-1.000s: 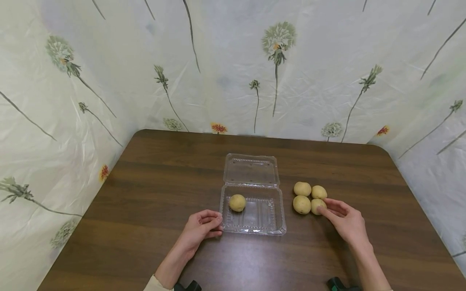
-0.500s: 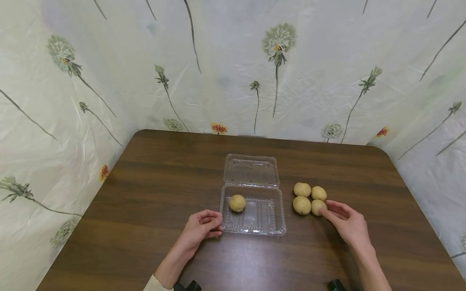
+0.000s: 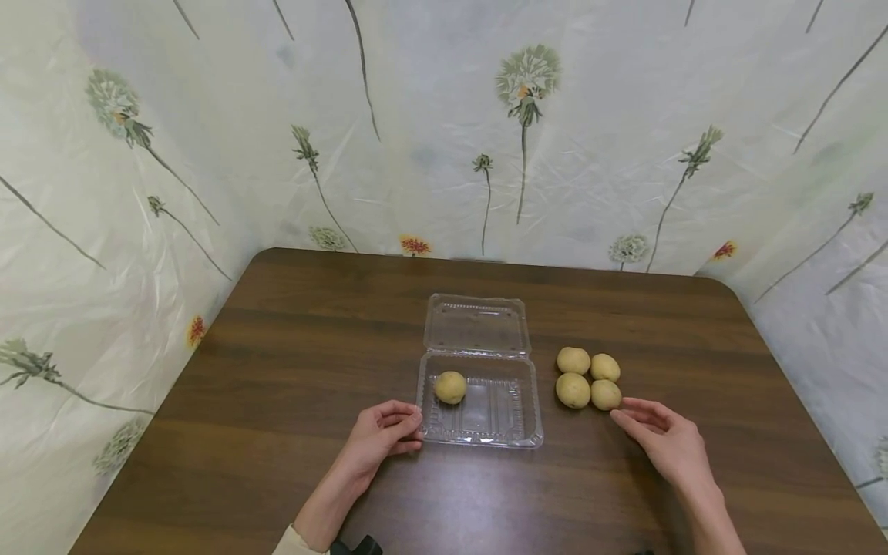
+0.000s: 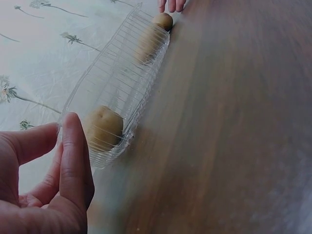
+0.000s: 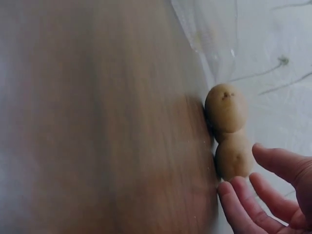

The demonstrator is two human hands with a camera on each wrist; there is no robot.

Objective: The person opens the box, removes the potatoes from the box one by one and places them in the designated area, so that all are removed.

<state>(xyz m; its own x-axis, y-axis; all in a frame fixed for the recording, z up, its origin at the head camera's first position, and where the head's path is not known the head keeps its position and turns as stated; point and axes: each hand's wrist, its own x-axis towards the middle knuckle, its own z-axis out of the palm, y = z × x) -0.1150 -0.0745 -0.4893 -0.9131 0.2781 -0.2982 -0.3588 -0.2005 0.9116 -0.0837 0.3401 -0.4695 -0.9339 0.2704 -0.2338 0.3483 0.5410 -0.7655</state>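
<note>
A clear plastic clamshell container (image 3: pixel 513 441) lies opened flat on the table, its lid (image 3: pixel 476 324) folded toward the back. One potato (image 3: pixel 450 388) sits in the left part of its base. My left hand (image 3: pixel 384 435) pinches the base's left rim between thumb and fingers, as the left wrist view shows. To the right of the container, several potatoes (image 3: pixel 573 391) stand in a tight cluster on the table. My right hand (image 3: pixel 662 439) is beside the nearest right potato (image 3: pixel 607 395), fingers extended and thumb apart, holding nothing; whether a fingertip touches that potato I cannot tell.
The dark wooden table (image 3: pixel 333 324) has rounded back corners. A pale sheet printed with dandelions (image 3: pixel 529 81) hangs behind it and at both sides. A black strap piece (image 3: pixel 357 546) shows at the left wrist.
My right hand has loosened from the nearest right potato and drawn back slightly toward the lower right. The left hand, the container and the potatoes have stayed in place.
</note>
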